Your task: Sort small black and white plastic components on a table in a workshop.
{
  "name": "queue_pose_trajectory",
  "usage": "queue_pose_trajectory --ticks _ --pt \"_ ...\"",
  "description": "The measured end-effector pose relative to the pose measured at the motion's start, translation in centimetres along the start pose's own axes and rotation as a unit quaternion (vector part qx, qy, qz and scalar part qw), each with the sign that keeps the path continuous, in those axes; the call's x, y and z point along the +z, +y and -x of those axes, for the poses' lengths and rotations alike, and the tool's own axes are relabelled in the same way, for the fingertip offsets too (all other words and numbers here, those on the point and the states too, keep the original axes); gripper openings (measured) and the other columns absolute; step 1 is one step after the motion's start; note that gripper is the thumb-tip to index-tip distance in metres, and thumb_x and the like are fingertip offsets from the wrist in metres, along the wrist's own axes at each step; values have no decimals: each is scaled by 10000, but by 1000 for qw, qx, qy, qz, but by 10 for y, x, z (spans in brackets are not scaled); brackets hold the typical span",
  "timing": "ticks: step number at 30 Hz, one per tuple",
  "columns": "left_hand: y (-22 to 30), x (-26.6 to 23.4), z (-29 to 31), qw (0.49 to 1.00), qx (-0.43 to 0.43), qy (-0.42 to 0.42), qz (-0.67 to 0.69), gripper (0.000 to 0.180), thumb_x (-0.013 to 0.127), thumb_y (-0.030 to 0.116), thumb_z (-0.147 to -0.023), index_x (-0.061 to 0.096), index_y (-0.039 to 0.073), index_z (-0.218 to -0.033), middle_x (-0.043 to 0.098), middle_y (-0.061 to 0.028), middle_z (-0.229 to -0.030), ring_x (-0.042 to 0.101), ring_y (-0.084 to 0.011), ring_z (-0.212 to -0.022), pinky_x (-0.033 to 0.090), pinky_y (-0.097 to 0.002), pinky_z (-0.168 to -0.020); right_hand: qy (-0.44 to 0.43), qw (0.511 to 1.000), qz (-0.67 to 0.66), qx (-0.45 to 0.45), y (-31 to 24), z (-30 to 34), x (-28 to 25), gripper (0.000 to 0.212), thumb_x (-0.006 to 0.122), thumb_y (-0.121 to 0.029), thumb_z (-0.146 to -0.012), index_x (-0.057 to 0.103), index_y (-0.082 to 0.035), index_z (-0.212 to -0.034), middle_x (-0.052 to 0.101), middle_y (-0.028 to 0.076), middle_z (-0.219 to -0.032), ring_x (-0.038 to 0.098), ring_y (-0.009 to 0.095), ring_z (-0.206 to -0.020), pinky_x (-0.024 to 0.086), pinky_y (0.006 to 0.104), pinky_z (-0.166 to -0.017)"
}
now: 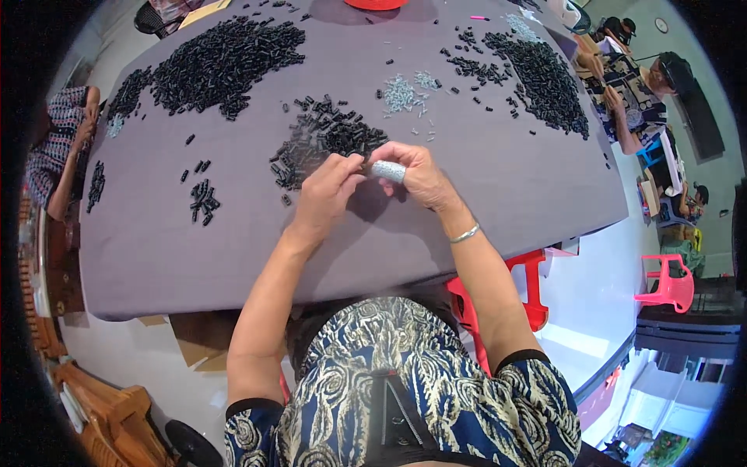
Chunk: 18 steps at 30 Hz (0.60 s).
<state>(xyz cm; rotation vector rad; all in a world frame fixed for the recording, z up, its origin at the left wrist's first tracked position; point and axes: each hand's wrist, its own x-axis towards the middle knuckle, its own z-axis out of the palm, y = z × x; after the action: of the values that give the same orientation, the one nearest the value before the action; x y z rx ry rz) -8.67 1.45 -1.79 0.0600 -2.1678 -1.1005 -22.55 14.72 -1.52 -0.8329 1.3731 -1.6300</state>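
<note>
From where I stand, the biggest thing is the worktop, draped in grey cloth. Toward its far left corner spreads a broad heap of black parts; along its right edge, closer to the far corner, lies another black heap. A smaller middle heap sits well in from the near edge, just beyond the hands, so I'd say refills are within easy reach and the elbows needn't travel.

The left hand has its fingers drawn narrow at the tips. The right hand faces it, fingers curled round toward the thumb; I can't tell how firmly they press. Meeting tip to tip like this seems sound to me: keep both wrists low and steady, and let only the fingertips do the fine work.

Farther in toward the far edge is a little cluster of pale bits, best kept apart from the black ones. The right thumb seems to wear a pale speckled sleeve; pushing with that covered pad should spare the skin. Smallest is the dark piece, apparently pinched between the left fingertips, against the sleeve's end; I'd hold it straight and press evenly.
</note>
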Motion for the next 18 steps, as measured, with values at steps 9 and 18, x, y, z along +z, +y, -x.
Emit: queue_pose_trajectory --ticks 9,18 --pt "-4 -2 -3 999 -11 46 -17 212 643 -30 -795 632 35 -997 585 -94 -876 592 -219 -782 482 -295 -668 247 894 354 -121 -11 2 -88 107 622 -7 -787 644 -44 -885 602 7 -756 534 89 -630 440 252 -548" --pt "-8 -1 -3 998 -14 67 15 190 654 -30 -793 641 25 -974 607 -86 -860 594 -188 -745 484 -285 -652 173 806 549 -139 -6 -5 -93 106 672 -62 -786 620 -33 -874 596 76 -756 553 183 -667 438 300 -605"
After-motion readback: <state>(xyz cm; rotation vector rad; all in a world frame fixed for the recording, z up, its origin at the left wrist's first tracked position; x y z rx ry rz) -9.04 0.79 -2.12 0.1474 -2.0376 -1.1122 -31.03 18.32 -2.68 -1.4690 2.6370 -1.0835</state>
